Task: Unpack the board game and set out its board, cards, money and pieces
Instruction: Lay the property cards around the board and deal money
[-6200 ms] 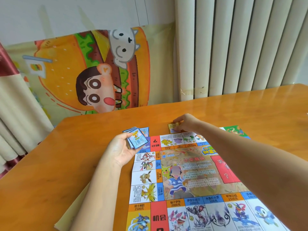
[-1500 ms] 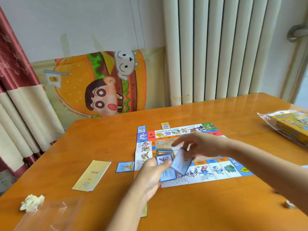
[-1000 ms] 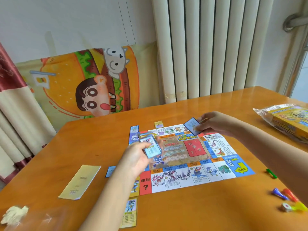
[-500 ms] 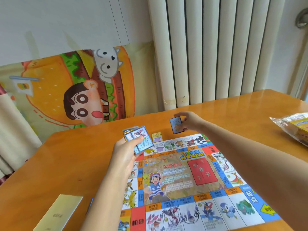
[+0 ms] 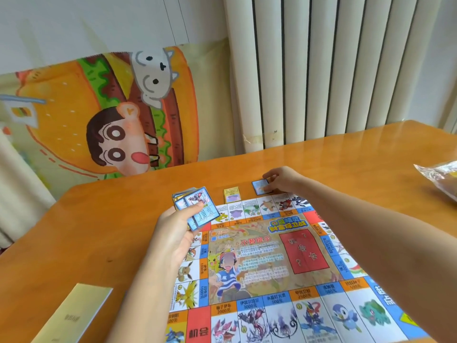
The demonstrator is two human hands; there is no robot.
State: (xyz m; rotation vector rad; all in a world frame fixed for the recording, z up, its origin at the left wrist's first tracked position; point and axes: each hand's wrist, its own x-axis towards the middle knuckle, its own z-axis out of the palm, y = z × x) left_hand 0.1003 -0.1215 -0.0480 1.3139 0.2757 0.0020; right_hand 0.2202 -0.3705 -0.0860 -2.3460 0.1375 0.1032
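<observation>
Left grip (image 5: 173,233) holding card stack (image 5: 197,210), right grip (image 5: 280,180) pinching blue card (image 5: 259,187) on table (image 5: 99,231) just beyond board (image 5: 272,263)

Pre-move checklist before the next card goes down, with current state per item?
1. Blue card lies on the table beyond the board's far edge: ok.
2. Right hand clear of it: not ok, it holds the card's right edge.
3. Left hand grip on card stack: ok, thumb across the top card.
4. Board unfolded, face up: ok.
5. Yellow card apart from blue card: ok.
6. Next card's matching square: cannot tell, print too small.
</observation>
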